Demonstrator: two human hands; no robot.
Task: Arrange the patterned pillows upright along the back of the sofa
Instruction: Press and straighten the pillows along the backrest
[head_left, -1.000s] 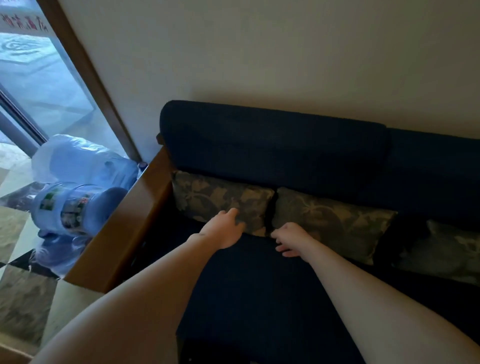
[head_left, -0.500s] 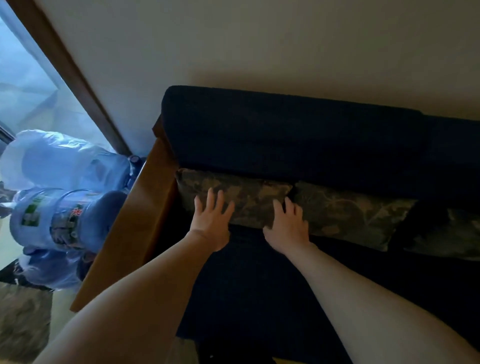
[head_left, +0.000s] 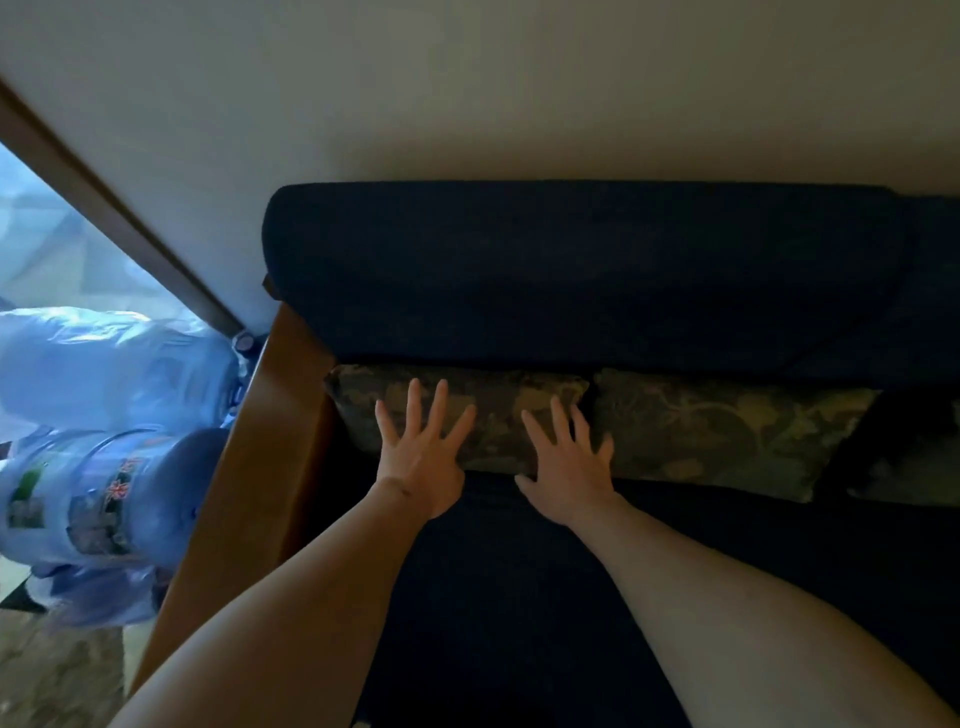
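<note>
Two olive leaf-patterned pillows lean against the dark blue sofa back (head_left: 571, 270). The left pillow (head_left: 498, 410) sits by the wooden armrest, and the middle pillow (head_left: 727, 431) is just right of it. A third patterned pillow (head_left: 914, 467) shows dimly at the right edge. My left hand (head_left: 421, 447) lies flat on the left pillow with fingers spread. Also flat with fingers spread, my right hand (head_left: 566, 462) rests on that pillow's right end, near the gap between the two pillows. Neither hand grips anything.
The wooden armrest (head_left: 249, 483) borders the sofa's left side. Beyond it lie large blue water jugs (head_left: 98, 499) wrapped in plastic (head_left: 104, 364), by a glass door with a brown frame (head_left: 104, 208). The dark seat cushion (head_left: 519, 597) stretches below my arms. A pale wall rises behind the sofa.
Both hands went from loosely curled at the pillows' lower edge to flat and spread on the left pillow. The view has closed in on the sofa back.
</note>
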